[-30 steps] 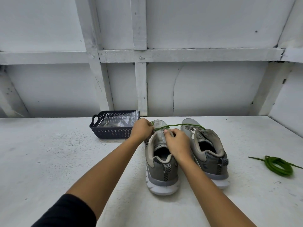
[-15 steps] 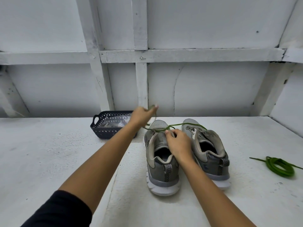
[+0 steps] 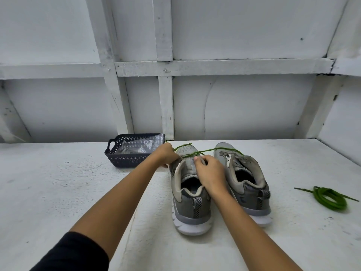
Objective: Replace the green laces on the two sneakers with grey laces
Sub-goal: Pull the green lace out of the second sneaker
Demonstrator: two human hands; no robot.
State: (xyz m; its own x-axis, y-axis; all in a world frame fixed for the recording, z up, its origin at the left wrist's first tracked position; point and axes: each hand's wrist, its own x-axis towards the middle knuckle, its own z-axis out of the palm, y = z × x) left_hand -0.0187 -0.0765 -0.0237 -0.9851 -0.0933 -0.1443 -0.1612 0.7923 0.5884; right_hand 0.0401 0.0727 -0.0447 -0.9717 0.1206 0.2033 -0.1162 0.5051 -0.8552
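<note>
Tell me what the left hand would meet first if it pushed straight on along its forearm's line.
Most likely the toe of the left sneaker, just past the green lace that the left hand pinches. The basket lies left of that line. Depth is hard to judge from one view.

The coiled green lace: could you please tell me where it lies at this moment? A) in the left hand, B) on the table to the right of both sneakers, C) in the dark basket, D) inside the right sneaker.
B: the coiled green lace lies on the white table, to the right of the right sneaker and apart from it.
</note>
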